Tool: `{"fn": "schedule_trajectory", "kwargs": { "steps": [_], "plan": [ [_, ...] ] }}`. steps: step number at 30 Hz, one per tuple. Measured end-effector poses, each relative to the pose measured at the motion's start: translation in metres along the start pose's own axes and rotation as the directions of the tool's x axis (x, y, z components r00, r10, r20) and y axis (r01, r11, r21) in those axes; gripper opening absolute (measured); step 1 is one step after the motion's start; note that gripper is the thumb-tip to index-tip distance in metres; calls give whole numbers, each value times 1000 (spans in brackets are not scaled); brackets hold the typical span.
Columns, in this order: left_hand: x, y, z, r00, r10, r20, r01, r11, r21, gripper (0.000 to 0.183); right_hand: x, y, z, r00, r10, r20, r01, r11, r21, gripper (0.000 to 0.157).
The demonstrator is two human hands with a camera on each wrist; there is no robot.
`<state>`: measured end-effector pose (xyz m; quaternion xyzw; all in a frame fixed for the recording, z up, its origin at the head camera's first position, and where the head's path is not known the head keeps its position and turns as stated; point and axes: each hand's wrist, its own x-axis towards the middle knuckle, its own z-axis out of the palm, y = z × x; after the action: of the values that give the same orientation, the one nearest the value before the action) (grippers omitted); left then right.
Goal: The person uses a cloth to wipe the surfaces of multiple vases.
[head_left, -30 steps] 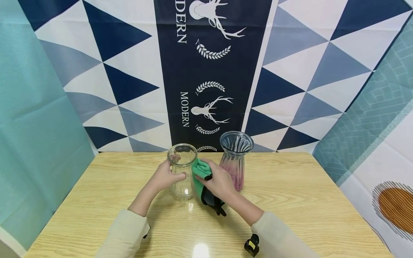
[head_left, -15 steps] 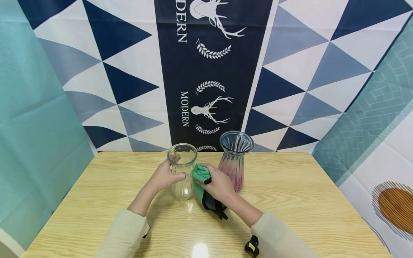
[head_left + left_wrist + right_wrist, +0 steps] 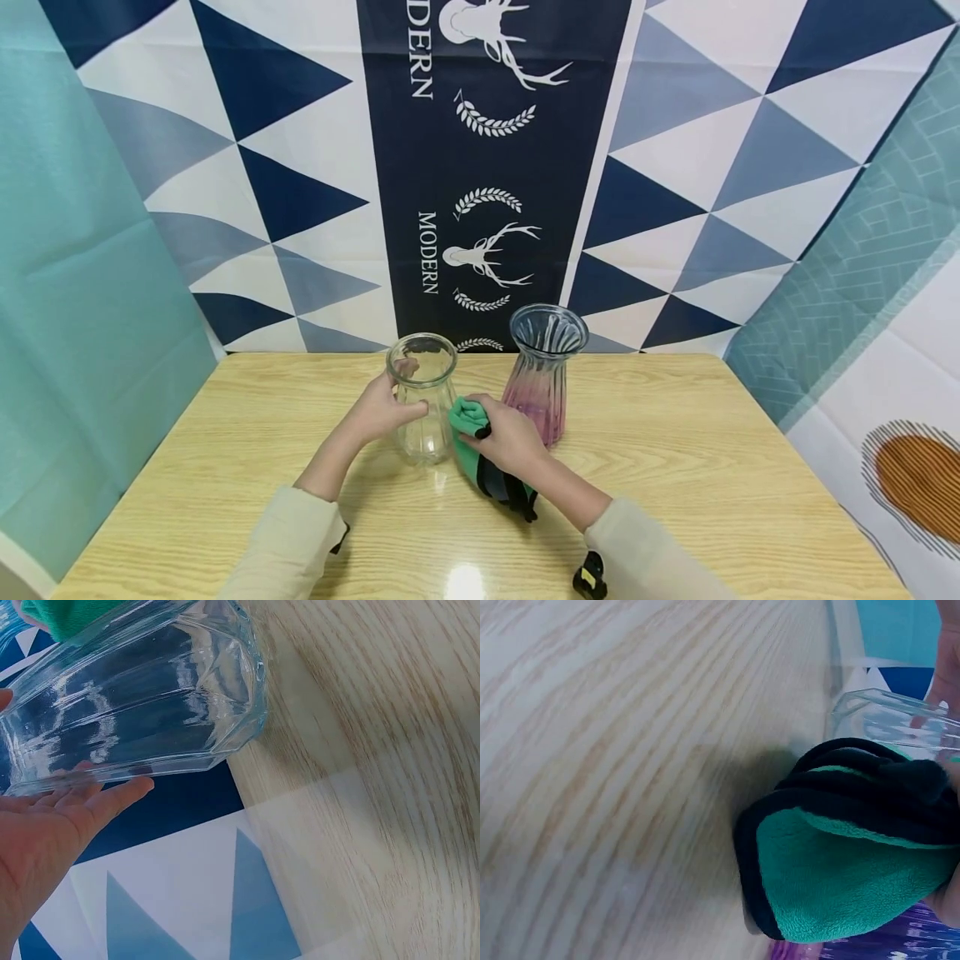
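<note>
A clear glass vase [image 3: 427, 425] stands upright on the wooden table. My left hand [image 3: 381, 408] grips it from its left side, thumb across the front and fingers behind; in the left wrist view the faceted glass [image 3: 142, 697] lies between thumb and fingers. My right hand [image 3: 513, 435] holds a folded green cloth with black edging [image 3: 468, 417] against the vase's right side. Folds of the green cloth [image 3: 840, 877] hang below that hand in the right wrist view, close over the table.
A ribbed vase [image 3: 551, 375], blue-grey at the rim and pink below, stands just behind the right hand. Patterned fabric [image 3: 480, 167] hangs behind the wooden table [image 3: 675, 467]. A teal curtain [image 3: 97, 275] borders the left side.
My right hand has slid down the side of the clear vase with the green cloth, toward me. The left hand keeps its grip and the vase stays in place.
</note>
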<state>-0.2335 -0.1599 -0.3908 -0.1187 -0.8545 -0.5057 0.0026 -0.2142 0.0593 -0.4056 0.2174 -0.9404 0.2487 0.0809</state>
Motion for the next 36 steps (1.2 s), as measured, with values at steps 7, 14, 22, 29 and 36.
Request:
{"fn": "schedule_trajectory", "kwargs": {
  "steps": [7,14,22,29,36],
  "plan": [
    [1,-1,0,1000,11,2,-11,1000,-5,69,4,-7,-8,987,-39,-159,45,998,36,55],
    [1,1,-1,999,28,17,-28,999,-17,70,7,-15,-13,975,-46,-219,58,997,50,54],
    [0,-2,-2,999,40,36,-39,999,-22,71,8,-12,-11,992,-28,-121,35,998,58,55],
    [-2,-1,-2,999,35,28,-35,999,-15,72,3,-3,-4,998,6,55,-7,1000,20,54],
    [-1,1,3,1000,-11,-21,11,1000,14,84,0,2,-1,996,-1,86,0,1000,7,53]
  ]
}}
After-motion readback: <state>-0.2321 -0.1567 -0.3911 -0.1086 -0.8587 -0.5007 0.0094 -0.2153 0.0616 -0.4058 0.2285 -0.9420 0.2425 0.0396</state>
